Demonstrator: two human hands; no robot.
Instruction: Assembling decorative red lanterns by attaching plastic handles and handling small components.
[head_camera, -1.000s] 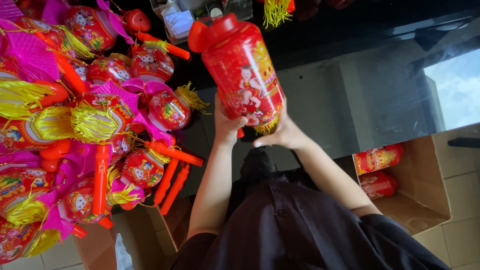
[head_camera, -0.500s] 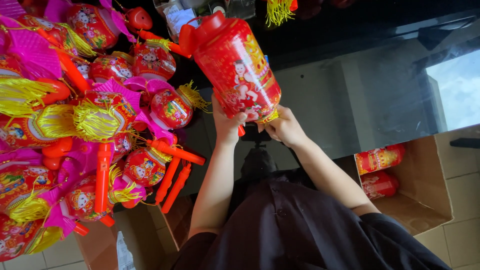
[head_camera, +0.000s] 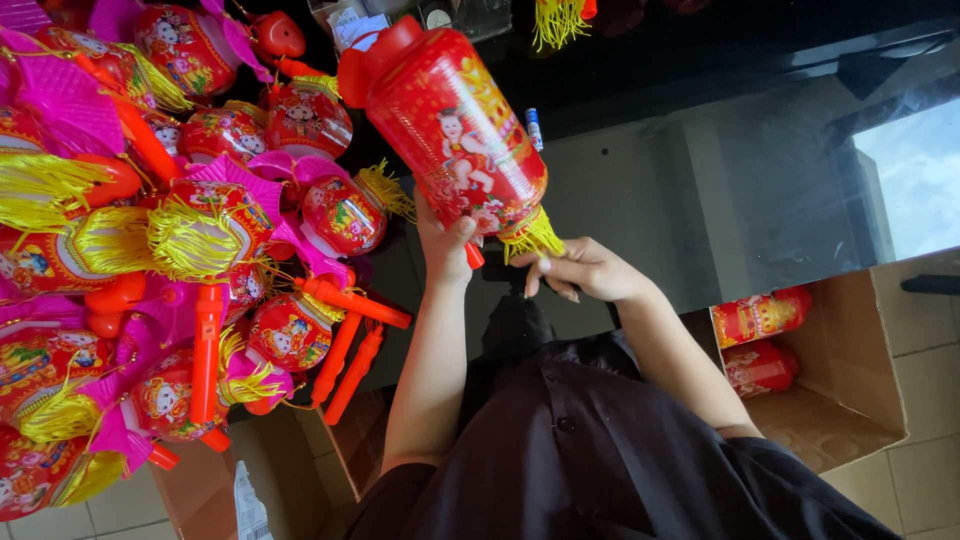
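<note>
While the heap of small red lanterns (head_camera: 200, 240) with yellow tassels and orange handles lies unchanged at the left, the large red lantern (head_camera: 455, 140) has been tilted further, its cap end now swung up and leftward above the dark table (head_camera: 700, 180). Its lower end is gripped by the left hand (head_camera: 445, 245), fingers closed around it. The yellow tassel (head_camera: 530, 238) is pinched by the right hand (head_camera: 585, 270), which has shifted along the base. Two folded lanterns (head_camera: 760, 340) are seen in the cardboard box (head_camera: 860, 380) at the right.
</note>
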